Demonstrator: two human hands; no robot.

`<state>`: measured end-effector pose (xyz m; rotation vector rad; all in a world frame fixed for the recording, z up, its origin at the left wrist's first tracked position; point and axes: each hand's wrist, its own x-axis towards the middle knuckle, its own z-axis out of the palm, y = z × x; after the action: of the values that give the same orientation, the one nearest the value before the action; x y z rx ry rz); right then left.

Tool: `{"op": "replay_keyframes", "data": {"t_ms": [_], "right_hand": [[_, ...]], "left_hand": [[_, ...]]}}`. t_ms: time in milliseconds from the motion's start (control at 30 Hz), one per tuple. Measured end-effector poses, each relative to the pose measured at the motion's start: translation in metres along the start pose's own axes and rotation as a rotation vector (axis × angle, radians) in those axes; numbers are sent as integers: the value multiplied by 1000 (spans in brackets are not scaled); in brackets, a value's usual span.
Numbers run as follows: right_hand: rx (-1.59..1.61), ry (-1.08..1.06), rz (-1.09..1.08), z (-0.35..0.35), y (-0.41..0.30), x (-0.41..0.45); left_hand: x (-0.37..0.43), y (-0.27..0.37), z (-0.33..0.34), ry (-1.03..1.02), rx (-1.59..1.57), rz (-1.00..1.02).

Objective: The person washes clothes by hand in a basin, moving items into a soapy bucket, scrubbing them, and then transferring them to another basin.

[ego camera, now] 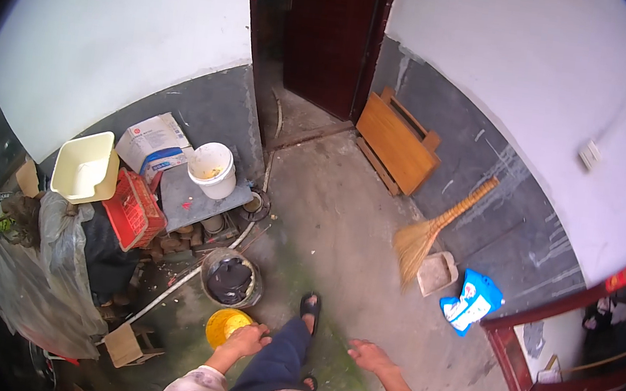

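Note:
My left hand (pixel 249 339) hangs in the air in front of my left side, fingers loosely bent, holding nothing that I can see. Behind it in the picture a yellow plastic bucket (pixel 215 326) stands on the floor, partly covered by the hand. Out to the right, my right hand (pixel 370 355) is held over the concrete floor with bent fingers and touches nothing. A round tub with dark contents (pixel 231 280) stands just beyond the yellow bucket. My foot in a black sandal (pixel 310 306) is forward between the hands.
A straw broom (pixel 442 222) leans on the right wall beside a dustpan (pixel 436 273) and a blue bag (pixel 474 301). Further off are a folded wooden table (pixel 397 141) and a dark red door (pixel 327 41). Left stand a white bucket (pixel 220 186), red crate (pixel 132 207) and small wooden stool (pixel 124 346).

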<state>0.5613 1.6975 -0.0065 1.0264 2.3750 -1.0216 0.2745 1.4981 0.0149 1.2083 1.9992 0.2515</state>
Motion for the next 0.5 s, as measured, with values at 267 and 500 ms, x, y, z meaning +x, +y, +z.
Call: {"op": "replay_keyframes", "data": {"t_ms": [267,500], "right_hand": [[-231,-294,-359,-133,-9,187],[-177,-43,-475,-292,-42,316]], "left_hand": [[183,32,-111,21,97,-126],[321,117,-255,145,3,6]]}}
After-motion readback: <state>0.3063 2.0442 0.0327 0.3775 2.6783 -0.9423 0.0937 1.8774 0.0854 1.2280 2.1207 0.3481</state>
